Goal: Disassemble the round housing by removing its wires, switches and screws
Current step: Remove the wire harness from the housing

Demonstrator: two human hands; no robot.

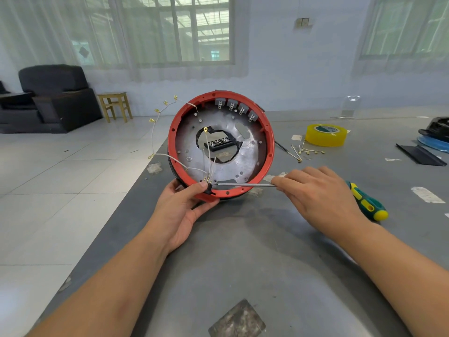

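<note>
The round housing (243, 152), a red ring around a silver plate with a centre hole, stands tilted on its edge on the grey table. My left hand (181, 205) grips its lower rim, thumb on a black connector (208, 187) with brass pins. White wires (170, 158) with brass terminals run from that connector and trail out to the left. Several grey switches (237, 108) sit along the upper inner rim. My right hand (318, 190) holds a screwdriver (368, 203) with a green and yellow handle. Its shaft tip (220, 184) rests at the lower rim beside the connector.
A yellow tape roll (325, 135) and loose white wires with brass terminals (306, 150) lie behind the housing on the right. Black and blue items (435, 135) sit at the far right. The table's left edge (136, 190) runs diagonally; tiled floor, a black armchair and a wooden stool lie beyond.
</note>
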